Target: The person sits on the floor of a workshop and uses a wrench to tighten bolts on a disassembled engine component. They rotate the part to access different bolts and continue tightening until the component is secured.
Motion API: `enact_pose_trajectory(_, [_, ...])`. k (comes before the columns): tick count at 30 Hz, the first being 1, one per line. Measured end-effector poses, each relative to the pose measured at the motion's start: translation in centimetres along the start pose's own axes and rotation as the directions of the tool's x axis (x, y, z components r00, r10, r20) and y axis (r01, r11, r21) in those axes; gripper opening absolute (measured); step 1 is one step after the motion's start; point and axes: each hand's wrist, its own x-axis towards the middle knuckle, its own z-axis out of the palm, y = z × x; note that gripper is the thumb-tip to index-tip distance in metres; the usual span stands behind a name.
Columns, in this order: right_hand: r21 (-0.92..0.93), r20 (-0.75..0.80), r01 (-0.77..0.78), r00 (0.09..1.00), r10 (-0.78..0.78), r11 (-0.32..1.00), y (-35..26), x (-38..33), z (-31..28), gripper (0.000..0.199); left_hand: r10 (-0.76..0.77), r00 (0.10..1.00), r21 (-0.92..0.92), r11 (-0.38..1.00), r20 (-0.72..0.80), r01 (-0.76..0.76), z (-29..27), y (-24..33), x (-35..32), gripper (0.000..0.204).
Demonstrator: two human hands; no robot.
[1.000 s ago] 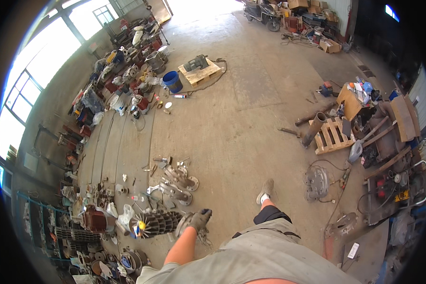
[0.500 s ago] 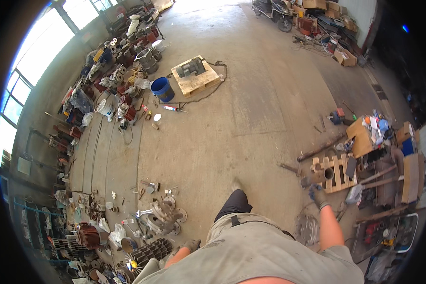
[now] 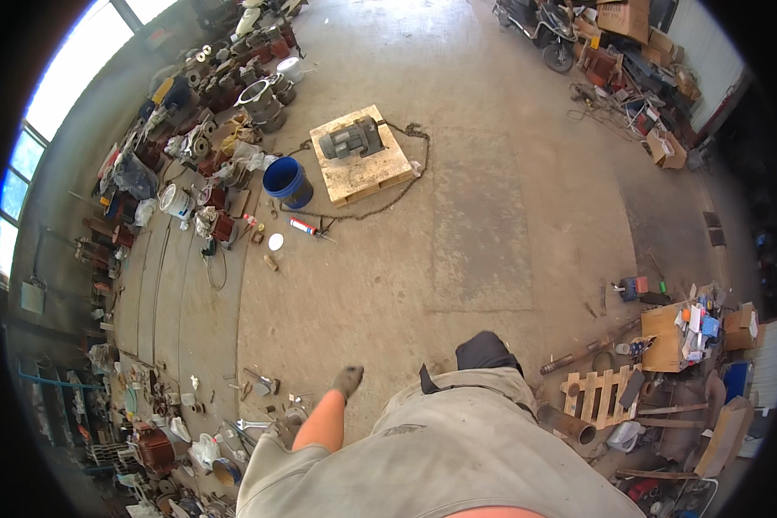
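My left hand (image 3: pixel 347 380) wears a grey work glove and swings out in front of me over bare concrete. It holds nothing, and its fingers hang loosely. The bare forearm (image 3: pixel 319 423) runs back to my grey shirt (image 3: pixel 440 457). My right hand is out of the picture. A dark shoe (image 3: pixel 485 351) shows just ahead of my body. The nearest things to my left hand are small metal parts and tools (image 3: pixel 263 384) scattered on the floor to its left.
Ahead lie a wooden pallet (image 3: pixel 367 177) carrying a grey motor (image 3: pixel 352 138), a chain (image 3: pixel 410 177), a blue bucket (image 3: pixel 287 181) and a white bucket (image 3: pixel 177 201). Machine parts line the left wall. At right are a small pallet (image 3: pixel 597 395), pipes (image 3: pixel 570 425), boxes and a scooter (image 3: pixel 548 34).
I have walked forward, so the pallet with the motor and the blue bucket sit nearer. My left arm has swung forward into view and my right hand has dropped out of the frame.
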Motion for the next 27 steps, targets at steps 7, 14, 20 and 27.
enact_pose_trajectory(7, [-0.151,0.014,-0.147,0.989,0.151,0.978,-16.0,7.7,8.7,0.028,0.048,0.984,-0.298,0.949,-0.173,-0.099,-15.0,22.1,17.2,0.046])
enact_pose_trajectory(14, [-0.202,-0.003,0.064,0.998,-0.066,0.977,-51.2,19.5,13.1,0.035,-0.221,0.970,-0.168,0.957,0.103,0.236,-13.8,31.7,20.3,0.051])
enact_pose_trajectory(20, [0.157,0.101,0.690,0.700,-0.707,0.706,-98.7,19.4,21.9,0.030,-0.377,0.902,-0.036,0.919,0.212,0.393,-8.9,36.7,23.5,0.059])
enact_pose_trajectory(27, [-0.077,0.138,0.716,0.697,-0.704,0.694,-117.9,19.7,31.0,0.036,-0.434,0.826,0.174,0.901,0.360,0.398,-9.0,45.6,40.5,0.059])
